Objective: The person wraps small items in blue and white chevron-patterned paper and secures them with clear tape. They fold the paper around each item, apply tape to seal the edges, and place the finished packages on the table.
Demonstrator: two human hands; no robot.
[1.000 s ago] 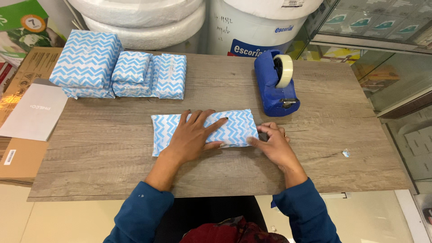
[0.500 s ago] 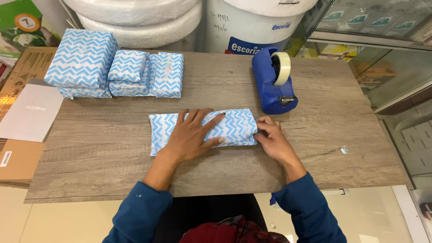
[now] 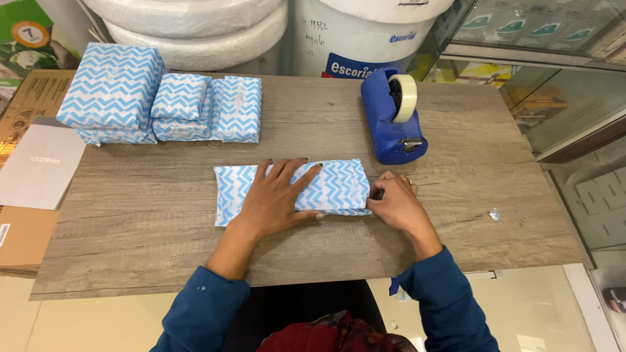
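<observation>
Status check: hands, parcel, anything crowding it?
Left hand flat on blue-and-white zigzag wrapped parcel. Right hand pinching its right end. Blue tape dispenser close behind, not touching.

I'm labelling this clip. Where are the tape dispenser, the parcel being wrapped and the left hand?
Tape dispenser [image 3: 390,127]: head view, on its blue body.
Parcel being wrapped [image 3: 339,184]: head view, on its bare chevron paper.
Left hand [image 3: 277,199]: head view, on the back of the hand.

Grey-brown wood-grain table [image 3: 163,234] under even, soft light. Behind its far edge, white plastic-wrapped rolls [image 3: 195,26] and a white bucket [image 3: 365,32] with a blue label. Right of the table, a glass display case [image 3: 554,72] with green-and-white boxes inside. Left of the table, flattened brown cardboard [image 3: 23,228] and a white envelope [image 3: 39,166]. Below the near edge, pale cream floor [image 3: 78,322].
</observation>
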